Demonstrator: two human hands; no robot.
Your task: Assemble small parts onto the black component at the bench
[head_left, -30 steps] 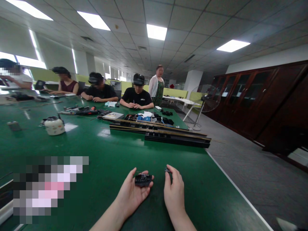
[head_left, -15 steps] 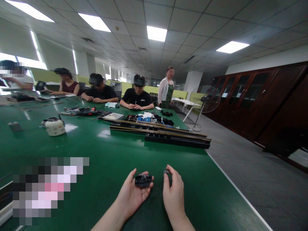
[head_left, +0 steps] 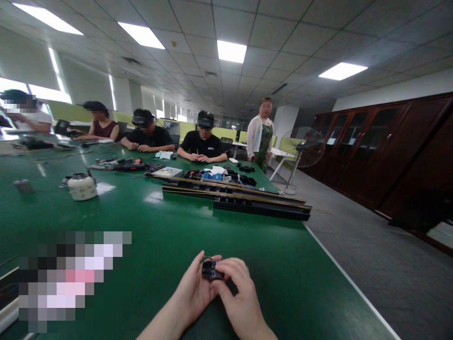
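My left hand point(head_left: 194, 288) is palm up above the green table, its fingers curled round a small black plastic housing point(head_left: 208, 270). The housing's hollow side faces up, and a short dark wire shows at its top edge. My right hand point(head_left: 239, 290) reaches over from the right, thumb and fingers closed in a pinch at the housing's right end. Its fingertips cover that end, so whatever they hold is hidden.
Long black rails with thin brass-coloured rods point(head_left: 240, 196) lie across the green table point(head_left: 148, 245). A white patterned pot point(head_left: 82, 187) stands at left. Several people sit along the far side; one person point(head_left: 261, 134) stands near a fan point(head_left: 304, 146).
My right hand has moved left onto the black housing, bringing a small dark grey piece that was pinched in its fingers. The standing person has shifted right.
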